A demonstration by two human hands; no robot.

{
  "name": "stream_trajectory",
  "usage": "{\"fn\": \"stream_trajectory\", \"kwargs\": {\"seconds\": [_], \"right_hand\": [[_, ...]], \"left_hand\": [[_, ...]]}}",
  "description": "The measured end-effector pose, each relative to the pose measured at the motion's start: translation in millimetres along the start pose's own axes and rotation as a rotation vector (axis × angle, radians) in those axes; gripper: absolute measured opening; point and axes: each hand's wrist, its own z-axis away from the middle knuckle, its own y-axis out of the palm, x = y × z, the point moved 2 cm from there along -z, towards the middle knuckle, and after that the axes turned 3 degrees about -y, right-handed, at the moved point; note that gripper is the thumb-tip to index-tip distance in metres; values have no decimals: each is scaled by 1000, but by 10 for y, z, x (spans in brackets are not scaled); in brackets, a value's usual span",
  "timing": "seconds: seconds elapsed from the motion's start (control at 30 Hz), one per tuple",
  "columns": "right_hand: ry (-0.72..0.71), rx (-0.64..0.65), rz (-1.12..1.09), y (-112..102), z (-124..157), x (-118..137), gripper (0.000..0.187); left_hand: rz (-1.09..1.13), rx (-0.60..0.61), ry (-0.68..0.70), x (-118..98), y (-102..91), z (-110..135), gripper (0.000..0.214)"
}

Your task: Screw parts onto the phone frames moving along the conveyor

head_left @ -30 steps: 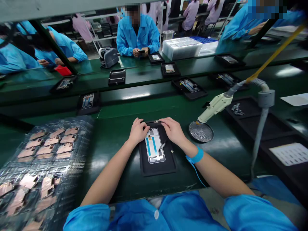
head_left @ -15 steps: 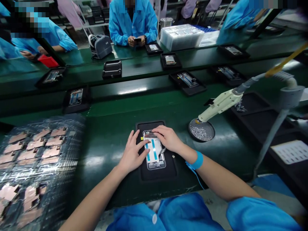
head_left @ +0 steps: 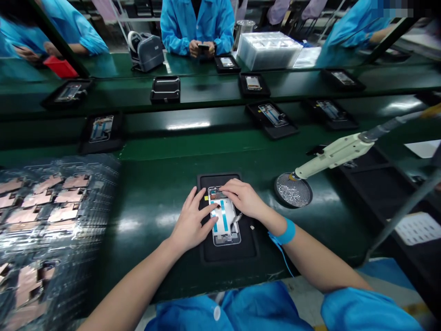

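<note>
An opened phone (head_left: 225, 236) lies in a black foam tray (head_left: 229, 256) in front of me, its inside facing up. Blue strips run along its white middle part, and a loose dark flex piece (head_left: 235, 219) sticks up at its right edge. My left hand (head_left: 189, 223) rests at the phone's left side, fingers spread, with the index fingertip and thumb on the white part. At the phone's top end, my right hand (head_left: 246, 200) is closed, its fingertips together on the small parts there. Whatever sits under those fingertips is hidden. A blue wrist strap (head_left: 286, 231) circles my right wrist.
A pale electric screwdriver (head_left: 330, 156) stands with its tip in a round dish of screws (head_left: 294, 192). Left lies a clear plastic tray (head_left: 103, 184) of copper-coloured pieces. More phones in black trays (head_left: 272, 117) sit on the line, with co-workers beyond.
The camera view has shifted slightly, so the surroundings appear moved. Both hands stay on the phone in nearly the same pose. The screwdriver still stands in the dish.
</note>
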Motion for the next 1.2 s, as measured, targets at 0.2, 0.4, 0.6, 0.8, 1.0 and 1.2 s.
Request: {"fn": "stream_trajectory", "kwargs": {"seconds": [0.2,0.4,0.6,0.8,1.0,1.2], "right_hand": [[25,-15,332,63,53,91,31],[-51,178,363,18,305,284,44],[-55,258,371,10,418,280,54],[-86,74,194,34,214,168,39],[-99,47,132,71,71,124,33],[-99,38,94,35,87,153,30]], "left_hand": [[-41,-20,1,-4,-18,-15,48],[-163,119,82,-61,-23,-57,55],[-198,149,81,-73,-50,-105,52],[-190,168,61,-63,-79,-125,53],[-183,180,54,-76,-102,-132,53],[-162,181,62,-58,-102,-132,54]]}}
